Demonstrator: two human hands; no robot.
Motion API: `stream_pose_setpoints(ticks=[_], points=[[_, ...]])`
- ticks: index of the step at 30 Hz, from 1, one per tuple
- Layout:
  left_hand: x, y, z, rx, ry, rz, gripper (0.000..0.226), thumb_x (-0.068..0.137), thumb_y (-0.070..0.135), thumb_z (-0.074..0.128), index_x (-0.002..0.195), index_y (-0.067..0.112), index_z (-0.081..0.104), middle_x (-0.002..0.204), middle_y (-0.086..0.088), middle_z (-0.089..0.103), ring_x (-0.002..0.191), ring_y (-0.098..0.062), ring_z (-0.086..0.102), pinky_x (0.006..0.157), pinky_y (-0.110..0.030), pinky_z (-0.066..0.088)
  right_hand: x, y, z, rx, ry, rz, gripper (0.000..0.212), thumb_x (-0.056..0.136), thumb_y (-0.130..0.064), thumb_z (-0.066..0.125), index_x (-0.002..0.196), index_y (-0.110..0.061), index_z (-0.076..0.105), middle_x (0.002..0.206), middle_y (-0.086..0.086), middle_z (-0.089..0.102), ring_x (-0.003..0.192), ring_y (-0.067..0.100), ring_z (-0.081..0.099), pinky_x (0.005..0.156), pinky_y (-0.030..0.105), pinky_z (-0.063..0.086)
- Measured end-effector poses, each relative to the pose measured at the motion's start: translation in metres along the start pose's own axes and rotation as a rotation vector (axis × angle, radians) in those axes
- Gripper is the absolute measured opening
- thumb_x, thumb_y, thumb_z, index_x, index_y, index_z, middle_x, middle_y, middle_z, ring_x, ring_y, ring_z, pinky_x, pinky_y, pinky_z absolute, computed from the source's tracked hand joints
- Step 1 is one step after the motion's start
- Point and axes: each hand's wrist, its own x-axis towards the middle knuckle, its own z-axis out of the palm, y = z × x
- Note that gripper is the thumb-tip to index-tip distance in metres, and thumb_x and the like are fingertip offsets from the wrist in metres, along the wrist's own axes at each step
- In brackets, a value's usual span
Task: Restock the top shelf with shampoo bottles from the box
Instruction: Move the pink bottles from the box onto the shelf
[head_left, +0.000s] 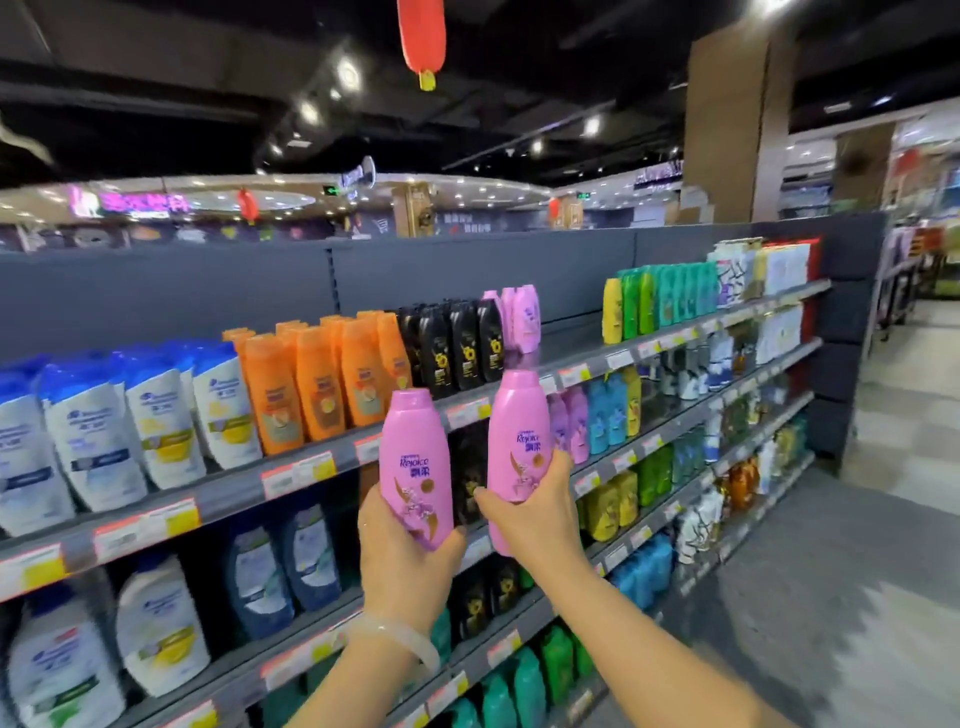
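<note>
Each hand, left hand (402, 561) and right hand (535, 519), holds a pink bottle upright before the shelves (234, 491).

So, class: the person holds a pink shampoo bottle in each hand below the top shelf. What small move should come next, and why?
Probably lift the right hand and its pink bottle up and forward into the bare stretch of the top shelf. A few matching pink bottles already stand there beside the black bottles, with open space to their right. The left hand can follow with its bottle.
</note>
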Motion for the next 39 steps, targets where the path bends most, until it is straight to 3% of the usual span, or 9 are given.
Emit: stream_pose_setpoints(ticks=[3, 7, 12, 17, 23, 26, 30, 36, 39], points=[[0.012, 0.011, 0.069, -0.025, -0.003, 0.026, 0.058, 0.060, -0.001, 0.079, 0.099, 0.020, 0.042, 0.092, -0.001, 0.053, 0.082, -0.011, 0.056, 0.066, -0.015, 0.046, 0.048, 0.021, -0.050, -0.035, 0.023, 0.000, 0.062, 0.067, -0.022, 0.079, 0.106, -0.024, 0.031, 0.103, -0.003, 0.052, 0.088, 0.015, 0.056, 0.056, 0.012, 0.039], [0.030, 0.023, 0.148, -0.089, -0.010, 0.018, 0.059, 0.061, -0.005, 0.078, 0.086, 0.031, 0.038, 0.086, 0.013, 0.047, 0.074, 0.008, 0.049, 0.054, -0.005, 0.041, 0.106, 0.048, -0.102, -0.068, 0.049, 0.009, 0.063, 0.066, -0.022, 0.080, 0.109, -0.020, 0.034, 0.103, 0.000, 0.053, 0.090, 0.017, 0.057, 0.059, 0.018, 0.041], [0.064, 0.018, 0.218, -0.135, 0.010, 0.003, 0.059, 0.062, -0.006, 0.078, 0.099, 0.021, 0.040, 0.089, 0.012, 0.047, 0.076, 0.014, 0.054, 0.057, 0.001, 0.042, 0.171, 0.078, -0.126, -0.094, 0.048, 0.024, 0.062, 0.063, -0.025, 0.080, 0.101, -0.025, 0.031, 0.105, 0.003, 0.053, 0.091, 0.021, 0.057, 0.073, 0.035, 0.051], [0.125, -0.001, 0.276, -0.099, 0.029, -0.045, 0.058, 0.064, 0.002, 0.080, 0.103, 0.019, 0.039, 0.107, -0.009, 0.048, 0.092, -0.019, 0.055, 0.066, -0.016, 0.042, 0.240, 0.110, -0.117, -0.042, 0.030, 0.013, 0.059, 0.064, -0.020, 0.080, 0.102, -0.021, 0.035, 0.107, 0.006, 0.048, 0.098, 0.022, 0.053, 0.076, 0.035, 0.050], [0.247, -0.022, 0.339, -0.134, 0.099, -0.019, 0.059, 0.065, 0.000, 0.077, 0.107, 0.014, 0.039, 0.113, -0.014, 0.048, 0.097, -0.025, 0.053, 0.084, -0.039, 0.048, 0.373, 0.132, -0.087, 0.056, 0.095, -0.035, 0.057, 0.064, -0.015, 0.080, 0.103, -0.019, 0.038, 0.105, 0.009, 0.051, 0.094, 0.025, 0.056, 0.066, 0.027, 0.047], [0.304, -0.038, 0.363, -0.097, 0.124, -0.049, 0.060, 0.064, 0.000, 0.077, 0.112, 0.006, 0.041, 0.114, -0.017, 0.049, 0.103, -0.031, 0.053, 0.091, -0.044, 0.047, 0.438, 0.146, -0.076, 0.058, 0.070, -0.054, 0.062, 0.065, -0.014, 0.080, 0.110, -0.018, 0.037, 0.110, 0.010, 0.051, 0.100, 0.026, 0.055, 0.081, 0.038, 0.050], [0.358, -0.064, 0.392, -0.068, 0.151, -0.096, 0.064, 0.064, 0.001, 0.079, 0.112, 0.006, 0.037, 0.115, -0.019, 0.049, 0.106, -0.033, 0.052, 0.092, -0.047, 0.046, 0.504, 0.172, -0.058, 0.072, 0.024, -0.038, 0.068, 0.065, -0.012, 0.081, 0.117, -0.014, 0.037, 0.113, 0.010, 0.050, 0.101, 0.026, 0.054, 0.083, 0.038, 0.049], [0.411, -0.101, 0.418, -0.045, 0.247, -0.191, 0.062, 0.062, 0.004, 0.080, 0.103, 0.014, 0.034, 0.099, -0.009, 0.054, 0.090, -0.025, 0.057, 0.057, -0.019, 0.041, 0.581, 0.203, -0.026, 0.106, -0.050, -0.028, 0.066, 0.062, -0.008, 0.082, 0.106, -0.023, 0.034, 0.099, -0.001, 0.051, 0.082, 0.007, 0.055, 0.060, 0.016, 0.041], [0.434, -0.117, 0.428, 0.020, 0.311, -0.219, 0.058, 0.064, 0.001, 0.077, 0.099, 0.015, 0.032, 0.084, 0.001, 0.051, 0.081, -0.021, 0.054, 0.057, -0.020, 0.038, 0.616, 0.217, -0.010, 0.120, -0.129, -0.018, 0.068, 0.062, -0.006, 0.082, 0.109, -0.020, 0.034, 0.102, 0.001, 0.052, 0.087, 0.013, 0.056, 0.065, 0.020, 0.044]])
